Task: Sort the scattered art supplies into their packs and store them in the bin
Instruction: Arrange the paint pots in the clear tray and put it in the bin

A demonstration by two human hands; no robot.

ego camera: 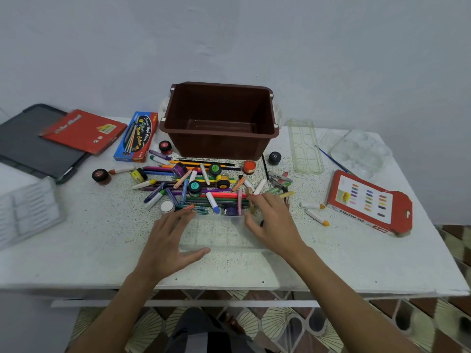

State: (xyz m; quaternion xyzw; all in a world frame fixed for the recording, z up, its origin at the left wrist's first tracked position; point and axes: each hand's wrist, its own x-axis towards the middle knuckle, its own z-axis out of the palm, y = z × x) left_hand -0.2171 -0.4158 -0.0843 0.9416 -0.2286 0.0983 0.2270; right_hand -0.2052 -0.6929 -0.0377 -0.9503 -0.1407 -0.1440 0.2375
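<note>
My left hand [168, 240], right hand [272, 222] both spread flat on clear tray [221, 234], gripping nothing; careless shove forward scatters crayon pile [204, 184] (round ones roll).

bin [219, 146]: brown plastic, smooth, faint sheen
table [331, 263]: white painted top, matt, speckled, rough-looking
tray [221, 233]: clear plastic, glossy
oil pastels box [367, 202]: red card, slight gloss
lid [28, 146]: dark plastic, matt

Soft even light, wide-angle edge distortion.
</note>
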